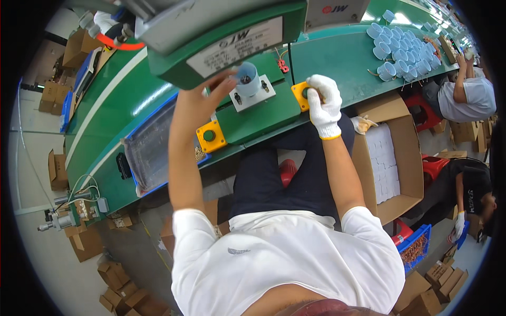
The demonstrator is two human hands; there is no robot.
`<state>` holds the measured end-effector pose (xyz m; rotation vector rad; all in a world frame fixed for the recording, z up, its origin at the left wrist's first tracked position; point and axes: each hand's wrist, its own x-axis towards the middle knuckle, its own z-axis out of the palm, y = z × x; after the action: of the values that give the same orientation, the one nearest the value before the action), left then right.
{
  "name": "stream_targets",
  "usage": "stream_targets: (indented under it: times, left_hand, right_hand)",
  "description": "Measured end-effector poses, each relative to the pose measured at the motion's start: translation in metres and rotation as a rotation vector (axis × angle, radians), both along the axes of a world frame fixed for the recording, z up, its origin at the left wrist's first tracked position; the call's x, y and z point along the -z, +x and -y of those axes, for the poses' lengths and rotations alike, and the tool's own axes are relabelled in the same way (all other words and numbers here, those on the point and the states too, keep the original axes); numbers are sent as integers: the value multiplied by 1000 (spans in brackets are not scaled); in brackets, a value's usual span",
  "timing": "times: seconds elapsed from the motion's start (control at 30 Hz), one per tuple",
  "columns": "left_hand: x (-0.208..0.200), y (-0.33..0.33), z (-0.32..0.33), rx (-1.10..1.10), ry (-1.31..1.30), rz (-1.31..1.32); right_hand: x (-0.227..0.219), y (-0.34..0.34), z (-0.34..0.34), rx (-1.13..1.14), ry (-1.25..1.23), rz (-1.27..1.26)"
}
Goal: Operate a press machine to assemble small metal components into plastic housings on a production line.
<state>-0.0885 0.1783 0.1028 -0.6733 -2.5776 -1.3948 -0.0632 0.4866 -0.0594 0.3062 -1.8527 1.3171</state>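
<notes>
The bare left hand (211, 94), blurred, had its fingers at the rim of a translucent pale-blue, straight-walled plastic cup (251, 88); whether they gripped it or only brushed it, I could not tell. The cup stood upright on a pale, flat metal plate (250, 103), just right of that hand. Well apart from it, the right hand, in a white knitted glove with a yellow cuff (326, 105), was curled against a square yellow button box (301, 97); any press on the button was hidden.

Good handling here seemed to call for a light fingertip hold on the thin wall, the cup's base flat on the plate, and the gloved thumb off the button while bare fingers were near the bulky green-painted metal press head (176, 67).

Nearer the left wrist sat a matching yellow box with a domed green button (210, 136). Beyond the right hand, similar smooth cups (400, 55) clustered on a glossy green tabletop (342, 68); below it, a matte brown cardboard carton (414, 158) held rows of white blocky pieces (381, 163).
</notes>
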Motion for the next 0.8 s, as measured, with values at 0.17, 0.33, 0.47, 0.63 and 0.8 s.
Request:
stream_targets:
  times: [0.17, 0.33, 0.47, 0.63, 0.8]
  left_hand:
    - [105, 94, 41, -377, -132, -163]
    - [128, 108, 57, -494, -186, -335]
    - [104, 96, 63, -300, -420, -545]
    - [105, 92, 98, -302, -339, -330]
    - [119, 105, 116, -473, -527, 23]
  right_hand:
    - [-3, -1, 0, 2, 109, -55]
    - [-17, -2, 5, 79, 364, -121]
    - [-12, -4, 4, 10, 277, -74]
    - [-1, 1, 1, -24, 164, -47]
    - [7, -2, -7, -51, 50, 13]
